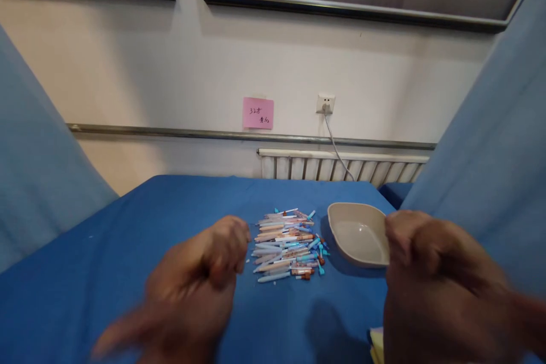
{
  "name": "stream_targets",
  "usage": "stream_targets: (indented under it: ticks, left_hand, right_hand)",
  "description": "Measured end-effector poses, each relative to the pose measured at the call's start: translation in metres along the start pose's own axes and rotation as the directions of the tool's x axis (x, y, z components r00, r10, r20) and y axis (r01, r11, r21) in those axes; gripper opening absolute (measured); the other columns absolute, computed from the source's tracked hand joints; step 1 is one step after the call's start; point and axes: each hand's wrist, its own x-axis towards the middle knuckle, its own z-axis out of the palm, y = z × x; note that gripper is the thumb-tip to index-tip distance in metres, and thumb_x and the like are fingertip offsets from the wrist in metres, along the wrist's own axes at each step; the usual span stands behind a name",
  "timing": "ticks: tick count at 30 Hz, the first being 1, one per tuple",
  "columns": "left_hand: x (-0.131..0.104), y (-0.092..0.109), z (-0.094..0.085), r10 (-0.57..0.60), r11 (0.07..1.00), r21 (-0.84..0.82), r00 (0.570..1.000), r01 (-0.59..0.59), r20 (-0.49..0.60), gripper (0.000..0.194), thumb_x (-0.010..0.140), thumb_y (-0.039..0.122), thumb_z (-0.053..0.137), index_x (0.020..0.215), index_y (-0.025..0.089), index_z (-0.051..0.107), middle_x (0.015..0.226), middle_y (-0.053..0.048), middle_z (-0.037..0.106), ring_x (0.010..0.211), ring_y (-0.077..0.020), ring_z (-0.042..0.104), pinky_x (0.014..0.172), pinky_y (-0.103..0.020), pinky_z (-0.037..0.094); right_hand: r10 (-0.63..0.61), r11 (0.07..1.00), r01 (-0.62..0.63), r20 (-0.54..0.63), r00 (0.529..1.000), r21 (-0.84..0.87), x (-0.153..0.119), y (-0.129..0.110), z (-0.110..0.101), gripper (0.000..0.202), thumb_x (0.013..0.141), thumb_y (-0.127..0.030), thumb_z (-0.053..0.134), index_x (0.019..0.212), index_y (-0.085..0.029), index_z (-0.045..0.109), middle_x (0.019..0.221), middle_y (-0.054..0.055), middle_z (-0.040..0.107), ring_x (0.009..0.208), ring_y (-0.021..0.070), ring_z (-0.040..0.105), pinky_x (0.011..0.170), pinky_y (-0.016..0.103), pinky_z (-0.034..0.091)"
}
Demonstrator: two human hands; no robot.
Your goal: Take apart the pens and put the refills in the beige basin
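Observation:
A pile of slim pens [285, 244] in pale blue, peach and white lies on the blue cloth, with small teal and brown pieces at its right end. To the left of the pile, my left hand [200, 284] is raised with its fingers curled in and the thumb out to the side. My right hand [439, 278] is in a like pose, in front of the right edge of a beige dish [362, 233]. Nothing shows in either hand, and both are somewhat blurred. The dish has no pens in it.
The blue cloth [128, 239] covers the table. A yellow item [376, 346] is partly hidden beside my right wrist. Blue curtains [482, 142] hang at both sides. Behind are a radiator [341, 165], a rail, a pink note [258, 113] and a plugged socket [325, 104].

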Motion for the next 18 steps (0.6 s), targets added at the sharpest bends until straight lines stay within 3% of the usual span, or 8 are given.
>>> stream_targets:
  ticks: [3,5,7,11,18]
  left_hand:
    - [0.022,-0.052,-0.002,-0.265,0.964,-0.058,0.959,0.261,-0.095,0.068,0.075,0.079,0.026,0.042,0.019,0.028,0.036,0.005,0.023,0.034,-0.0085,0.023,0.037,-0.025,0.022]
    - [0.03,-0.082,-0.004,-0.41,0.912,-0.061,0.904,0.406,-0.122,0.067,0.077,0.077,0.025,0.042,0.02,0.027,0.036,0.006,0.02,0.032,-0.0073,0.017,0.035,-0.023,0.011]
    - [0.031,-0.099,-0.007,-0.468,0.883,-0.078,0.877,0.462,-0.108,0.067,0.079,0.076,0.023,0.042,0.02,0.026,0.037,0.006,0.02,0.032,-0.0071,0.016,0.035,-0.023,0.009]
    - [0.024,-0.105,-0.007,-0.497,0.867,-0.071,0.864,0.493,-0.079,0.066,0.08,0.075,0.022,0.043,0.02,0.027,0.038,0.006,0.022,0.033,-0.0069,0.018,0.035,-0.023,0.01]
    - [0.022,-0.108,-0.002,-0.515,0.857,-0.049,0.855,0.513,-0.067,0.065,0.081,0.073,0.025,0.044,0.019,0.027,0.039,0.005,0.022,0.034,-0.0065,0.018,0.035,-0.022,0.012]
  right_hand:
    - [0.185,0.982,-0.185,0.005,0.983,-0.02,0.017,0.057,0.003,0.067,0.081,-0.073,0.004,0.048,-0.021,0.03,0.045,-0.003,0.031,0.041,0.011,0.031,0.043,0.027,0.026]
    - [0.319,0.945,-0.32,-0.036,0.947,-0.063,0.023,0.093,0.006,0.066,0.082,-0.073,0.007,0.047,-0.021,0.028,0.043,-0.004,0.028,0.04,0.0096,0.026,0.042,0.026,0.021]
    - [0.408,0.907,-0.411,-0.049,0.911,-0.094,0.024,0.119,0.009,0.066,0.082,-0.073,0.009,0.046,-0.022,0.027,0.041,-0.005,0.026,0.039,0.0088,0.024,0.041,0.025,0.018]
    - [0.461,0.88,-0.46,-0.023,0.887,-0.12,0.016,0.139,0.014,0.066,0.083,-0.072,0.012,0.044,-0.021,0.028,0.041,-0.005,0.025,0.039,0.0085,0.023,0.041,0.025,0.016]
    - [0.468,0.877,-0.461,0.018,0.884,-0.132,0.01,0.138,0.023,0.064,0.085,-0.07,0.014,0.045,-0.021,0.028,0.042,-0.005,0.023,0.04,0.0087,0.024,0.042,0.025,0.016]
